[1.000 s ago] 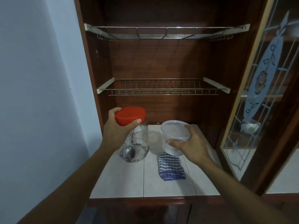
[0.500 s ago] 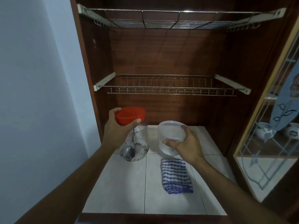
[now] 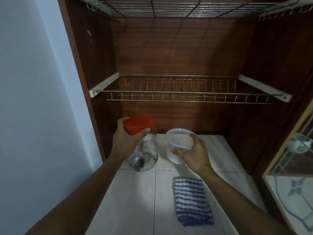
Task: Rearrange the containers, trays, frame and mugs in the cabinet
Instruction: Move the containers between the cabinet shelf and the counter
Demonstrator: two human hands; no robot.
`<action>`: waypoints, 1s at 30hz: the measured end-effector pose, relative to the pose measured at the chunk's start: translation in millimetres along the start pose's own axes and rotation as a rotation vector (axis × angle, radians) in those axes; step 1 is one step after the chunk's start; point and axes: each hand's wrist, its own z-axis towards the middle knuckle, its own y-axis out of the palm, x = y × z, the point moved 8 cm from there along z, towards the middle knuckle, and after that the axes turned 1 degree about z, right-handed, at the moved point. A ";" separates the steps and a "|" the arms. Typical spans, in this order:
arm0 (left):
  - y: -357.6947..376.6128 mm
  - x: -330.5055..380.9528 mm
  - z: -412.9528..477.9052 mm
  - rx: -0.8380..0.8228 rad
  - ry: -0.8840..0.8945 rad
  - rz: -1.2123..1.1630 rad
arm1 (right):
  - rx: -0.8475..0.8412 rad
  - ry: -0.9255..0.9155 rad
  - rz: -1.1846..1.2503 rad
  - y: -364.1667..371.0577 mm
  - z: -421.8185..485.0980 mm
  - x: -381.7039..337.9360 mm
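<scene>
My left hand [image 3: 126,141] grips the red lid of a clear glass jar [image 3: 147,153] that has a metal spoon inside. The jar stands at the back left of the tiled cabinet shelf [image 3: 135,200]. To its right, my right hand [image 3: 194,154] holds a clear plastic tub with a lid [image 3: 177,141] by its rim and side. Whether either container rests on the tiles or is slightly lifted is unclear.
A folded blue-and-white striped cloth [image 3: 192,200] lies on the tiles in front of the tub. Two wire racks [image 3: 188,92] span the cabinet above. The open glass cabinet door [image 3: 291,167] stands at the right, with mugs [image 3: 300,144] seen behind the glass.
The camera has moved closer to the cabinet and tilted down. Both hands keep their hold on the jar and the tub, which sit slightly further back.
</scene>
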 end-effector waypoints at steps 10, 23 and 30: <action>14.0 -40.8 49.2 -0.033 -0.035 0.001 | 0.036 0.072 -0.031 32.2 29.7 20.4; 31.9 -82.7 89.1 0.029 -0.065 -0.002 | 0.014 0.090 -0.084 65.6 66.3 45.9; 38.0 -97.2 100.5 0.047 -0.075 0.002 | 0.014 0.079 -0.103 73.6 81.8 52.9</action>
